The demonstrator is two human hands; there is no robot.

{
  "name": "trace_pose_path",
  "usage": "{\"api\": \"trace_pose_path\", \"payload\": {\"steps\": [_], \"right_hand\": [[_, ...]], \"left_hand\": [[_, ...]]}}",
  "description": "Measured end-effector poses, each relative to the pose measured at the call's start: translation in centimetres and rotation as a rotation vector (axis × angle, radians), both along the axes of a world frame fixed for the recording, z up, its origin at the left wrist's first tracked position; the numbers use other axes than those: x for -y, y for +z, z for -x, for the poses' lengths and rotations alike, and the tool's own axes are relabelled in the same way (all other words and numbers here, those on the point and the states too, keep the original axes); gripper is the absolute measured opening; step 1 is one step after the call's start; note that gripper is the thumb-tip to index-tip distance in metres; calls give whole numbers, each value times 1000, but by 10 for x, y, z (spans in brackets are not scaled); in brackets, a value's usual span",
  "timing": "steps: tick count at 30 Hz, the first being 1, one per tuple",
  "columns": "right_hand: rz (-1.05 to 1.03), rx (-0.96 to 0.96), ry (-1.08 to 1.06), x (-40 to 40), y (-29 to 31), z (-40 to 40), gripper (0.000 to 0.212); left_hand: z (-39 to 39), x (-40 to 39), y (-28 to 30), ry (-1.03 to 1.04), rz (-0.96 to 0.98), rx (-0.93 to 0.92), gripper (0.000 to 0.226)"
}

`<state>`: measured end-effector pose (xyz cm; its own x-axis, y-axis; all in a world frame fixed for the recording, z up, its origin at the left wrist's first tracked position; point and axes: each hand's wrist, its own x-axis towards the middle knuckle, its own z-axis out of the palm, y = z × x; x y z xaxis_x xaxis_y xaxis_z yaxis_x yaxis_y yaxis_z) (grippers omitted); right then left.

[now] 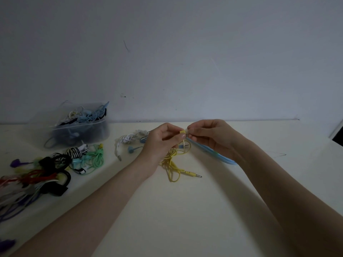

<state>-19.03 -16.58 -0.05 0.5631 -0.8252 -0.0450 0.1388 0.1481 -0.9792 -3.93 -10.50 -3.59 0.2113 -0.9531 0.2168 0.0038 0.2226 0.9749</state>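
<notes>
My left hand (160, 140) pinches a small yellow earbud piece (182, 132) above the table's far middle. From it a yellow earphone cable (173, 164) hangs down in loose loops onto the table and ends in a jack plug (197, 175). My right hand (211, 135) meets the left at the fingertips and pinches the same yellow piece from the other side. A light blue cable (213, 152) runs under my right hand toward the wrist; I cannot tell whether the hand holds it.
A clear plastic box (78, 127) full of tangled cables stands at the back left. In front of it lie wound bundles: green (94, 158), black-and-white striped (76, 152), black, red and purple. White and blue earphones (128, 140) lie behind my left hand. The wall is close behind the cream table (185, 210).
</notes>
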Motion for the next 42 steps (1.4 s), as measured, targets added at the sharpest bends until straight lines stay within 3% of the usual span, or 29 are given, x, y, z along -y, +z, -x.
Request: {"api": "trace_pose_path", "payload": {"steps": [13,17,22,28,32,38,42], "right_hand": [[-64,32,4,-3,0,-1,25],[-130,51,-5,-4,1,-2,13],[-173,67,11,-5,3,-3,18],[-186,95,36,-5,1,-3,25],[-152,129,1,-3,-1,-6,13],[-98,88,-35,-1,-3,-5,13],[-45,47,-32,-1,-2,-6,10]], "left_hand": [[0,-1,1,-22,-49,-122,8],[0,-3,4,-32,-55,-149,8],[1,-6,7,-70,-100,-244,7],[1,-4,7,-128,-136,-343,22],[-2,-1,3,-82,-129,-337,27],[-1,-1,2,-51,-97,-313,10],[-1,-3,2,11,-36,-191,12]]}}
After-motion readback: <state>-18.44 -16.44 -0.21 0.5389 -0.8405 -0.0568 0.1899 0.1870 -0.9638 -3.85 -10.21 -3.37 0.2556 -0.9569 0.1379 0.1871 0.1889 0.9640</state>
